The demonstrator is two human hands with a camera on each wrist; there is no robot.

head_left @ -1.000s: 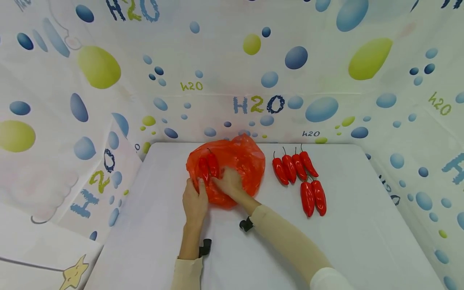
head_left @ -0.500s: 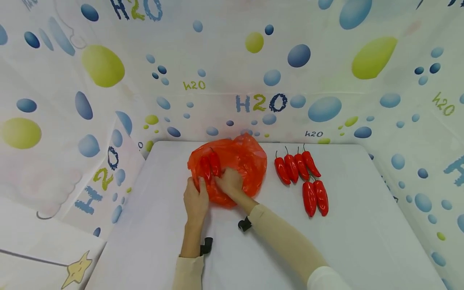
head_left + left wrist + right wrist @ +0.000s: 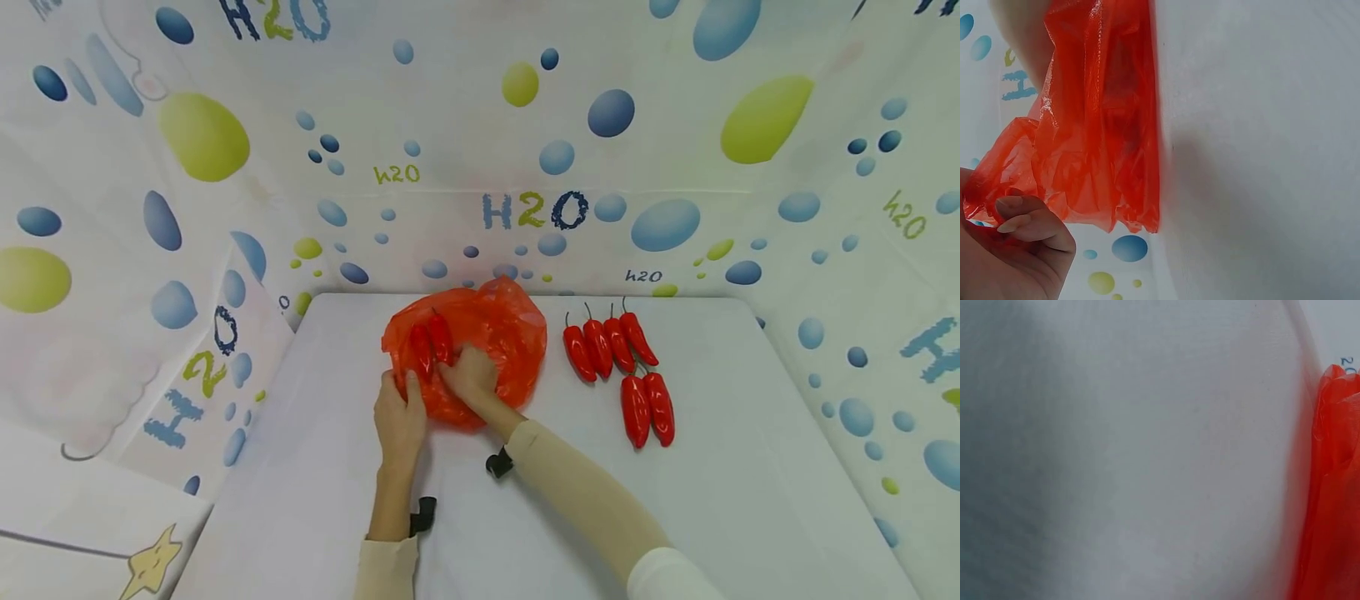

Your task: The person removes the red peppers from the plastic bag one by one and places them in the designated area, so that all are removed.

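A thin red plastic bag [image 3: 517, 333] lies spread on the white table, its mouth facing me. Two glossy red chili peppers [image 3: 422, 350] lie side by side at its left, stems pointing away. My left hand [image 3: 400, 412] grips the bag's near left edge; in the left wrist view the fingers of that left hand [image 3: 1035, 234] curl round the film. My right hand [image 3: 471, 371] reaches over the bag's middle, thumb side right at the lower tip of the right-hand chili pepper. Its fingertips are hidden, so I cannot tell whether they hold that pepper.
Right of the bag, several red chili peppers [image 3: 600, 346] form a slanted row, with two more chili peppers [image 3: 647, 408] just below. A patterned sheet [image 3: 450, 167] rises behind the white table [image 3: 750, 467] and along its sides. The right wrist view mostly shows white surface.
Both hands stay at the bag in nearly the same pose. The view shifts slightly as the head moves; the peppers keep their places.
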